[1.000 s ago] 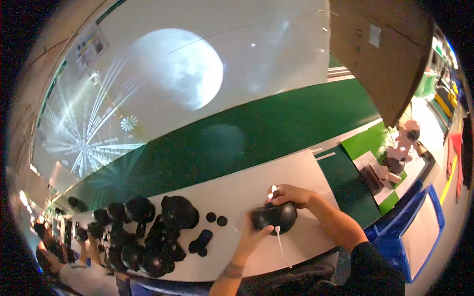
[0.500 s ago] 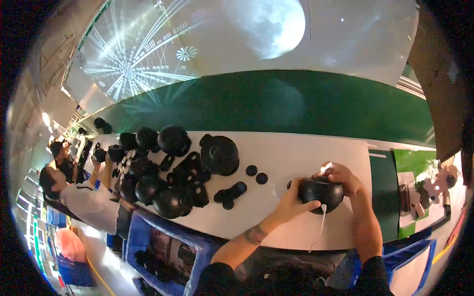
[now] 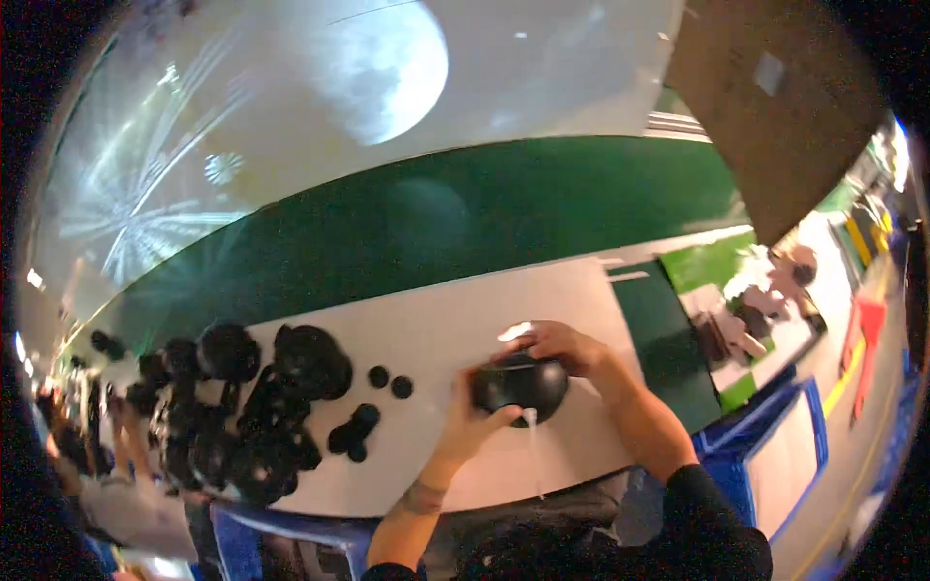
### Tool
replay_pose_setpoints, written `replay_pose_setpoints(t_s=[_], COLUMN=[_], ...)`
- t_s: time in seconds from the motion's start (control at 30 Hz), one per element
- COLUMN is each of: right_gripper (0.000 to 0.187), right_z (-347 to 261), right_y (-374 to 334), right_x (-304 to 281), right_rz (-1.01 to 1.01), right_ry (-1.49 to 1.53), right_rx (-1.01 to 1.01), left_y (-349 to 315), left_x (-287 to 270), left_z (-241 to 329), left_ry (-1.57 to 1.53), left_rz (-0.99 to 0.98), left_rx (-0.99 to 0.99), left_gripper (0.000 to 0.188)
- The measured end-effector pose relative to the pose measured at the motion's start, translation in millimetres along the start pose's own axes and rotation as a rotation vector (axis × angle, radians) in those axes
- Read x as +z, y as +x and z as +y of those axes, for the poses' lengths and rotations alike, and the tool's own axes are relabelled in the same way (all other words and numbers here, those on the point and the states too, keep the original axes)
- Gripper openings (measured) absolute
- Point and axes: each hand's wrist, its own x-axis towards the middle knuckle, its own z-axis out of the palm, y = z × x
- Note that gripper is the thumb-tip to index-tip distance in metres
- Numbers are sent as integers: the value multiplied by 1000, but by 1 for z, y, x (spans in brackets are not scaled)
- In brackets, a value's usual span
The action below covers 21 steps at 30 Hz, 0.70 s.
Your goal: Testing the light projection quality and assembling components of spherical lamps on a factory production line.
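A glossy black rounded shell (image 3: 544, 389), bowl-like, is held between both hands above the white table. My left hand (image 3: 467, 418) grips its left side, with the thumb along the front. My right hand (image 3: 567, 347) curls over the back and right rim, its fingertips beside a bright white spot that I cannot make out. A thin white cord (image 3: 534, 447) hangs from the front of the shell toward the table's near edge. Left of my hands lie two small black discs (image 3: 390, 382) and a little cluster of black round pieces (image 3: 355, 433).
Many black round parts (image 3: 228, 455) crowd the white table (image 3: 436, 339) at left, with a larger black round part (image 3: 315, 363) behind. A blurred co-worker (image 3: 131, 504) sits far left. Blue bins (image 3: 790, 465) stand below. A brown panel (image 3: 775, 116) hangs upper right.
The view has swung to the right, so the table and parts appear farther left and tilted. Both hands keep hold of the black shell, in much the same grip.
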Motion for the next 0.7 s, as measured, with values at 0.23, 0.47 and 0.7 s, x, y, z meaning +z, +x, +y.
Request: replay_pose_setpoints(t_s=[0.23,0.47,0.7], right_gripper=[41,46,41], right_z=[2,-7,-2], right_y=[-3,-6,-5], right_x=[0,4,-1], right_rz=[39,46,23], right_ry=[-126,-126,-73], right_rx=[-73,54,-24], left_y=[-1,0,-2], left_x=[9,11,7], left_z=[8,11,9], left_ry=[-161,-99,-45], left_rz=[-15,-14,5], left_rx=[-115,-87,-84], left_gripper=[79,82,82])
